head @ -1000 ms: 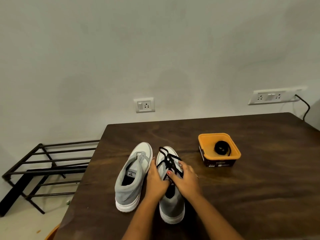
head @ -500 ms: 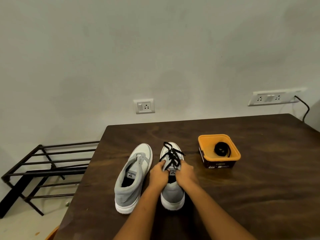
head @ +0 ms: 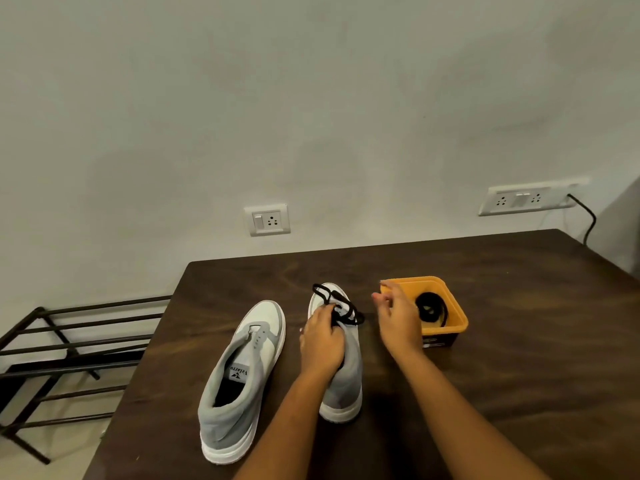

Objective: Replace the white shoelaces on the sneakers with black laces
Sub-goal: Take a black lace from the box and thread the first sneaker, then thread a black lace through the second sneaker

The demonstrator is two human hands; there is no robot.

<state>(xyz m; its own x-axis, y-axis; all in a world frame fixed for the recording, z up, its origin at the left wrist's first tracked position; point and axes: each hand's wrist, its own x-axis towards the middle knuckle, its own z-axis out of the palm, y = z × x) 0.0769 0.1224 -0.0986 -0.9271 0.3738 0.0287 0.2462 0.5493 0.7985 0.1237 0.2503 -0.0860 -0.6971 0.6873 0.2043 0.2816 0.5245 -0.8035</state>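
Two grey and white sneakers stand side by side on the dark wooden table (head: 519, 358). The left sneaker (head: 239, 379) has no lace in it. The right sneaker (head: 343, 368) carries a black lace (head: 337, 303) over its front. My left hand (head: 322, 341) rests on the right sneaker's tongue, fingers closed on the black lace. My right hand (head: 394, 317) hovers off the sneaker with fingers apart, at the near left rim of an orange box (head: 457, 320). A coiled black lace (head: 431, 306) lies inside that box.
A black metal rack (head: 69, 355) stands on the floor left of the table. Two wall sockets (head: 266, 220) (head: 519, 200) sit above the table's far edge, with a black cable (head: 588, 220) hanging from the right one. The table's left edge runs close to the left sneaker.
My right hand let go of the right sneaker and moved right toward the orange box. My left hand stayed on the laced sneaker.
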